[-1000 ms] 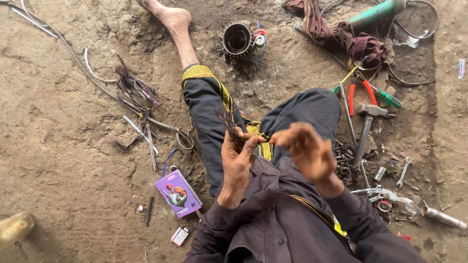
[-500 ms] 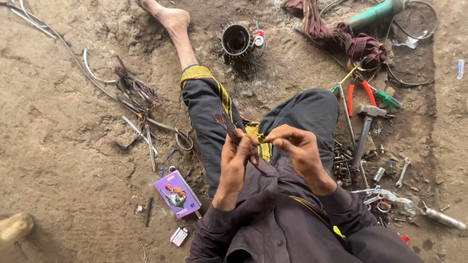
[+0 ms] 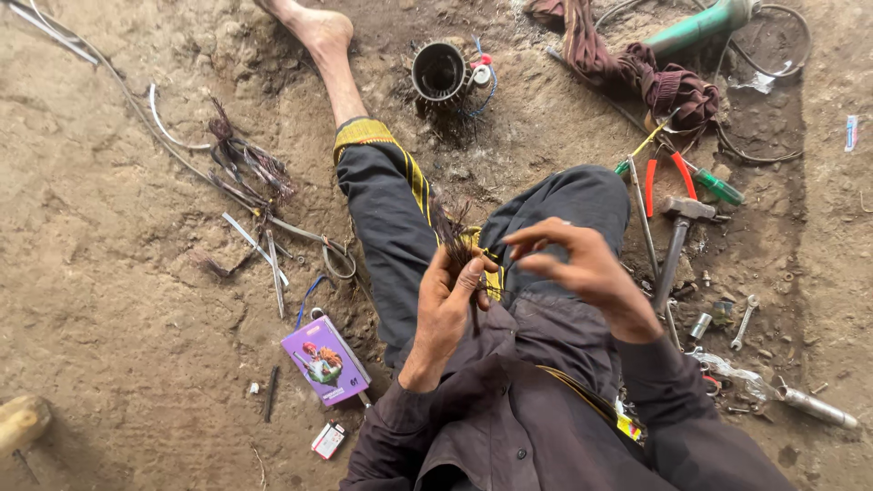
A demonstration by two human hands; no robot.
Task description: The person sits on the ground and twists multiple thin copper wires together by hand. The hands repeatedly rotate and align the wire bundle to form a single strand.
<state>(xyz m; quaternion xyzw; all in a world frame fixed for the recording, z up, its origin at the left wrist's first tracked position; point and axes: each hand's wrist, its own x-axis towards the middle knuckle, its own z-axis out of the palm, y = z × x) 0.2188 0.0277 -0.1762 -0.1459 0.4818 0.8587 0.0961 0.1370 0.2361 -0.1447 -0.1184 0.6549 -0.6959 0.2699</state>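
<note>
- The thin, frayed bundle of dark copper wire strands [image 3: 452, 238] stands roughly upright, its splayed tips pointing away from the person, over the dark trouser leg.
- The left hand [image 3: 452, 295] pinches its lower end between thumb and fingers.
- The right hand [image 3: 571, 264] hovers just beside it, fingers loosely curled, apart from the strands.
- A steel hammer [image 3: 677, 238] lies on the gritty dirt floor [image 3: 109, 273].

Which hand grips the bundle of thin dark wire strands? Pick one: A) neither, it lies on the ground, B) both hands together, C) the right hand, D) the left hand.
D: the left hand is closed around the bundle of wire strands, whose ends fan out above its fingers, while the right hand is beside it with fingers curled and apart from the bundle.
</note>
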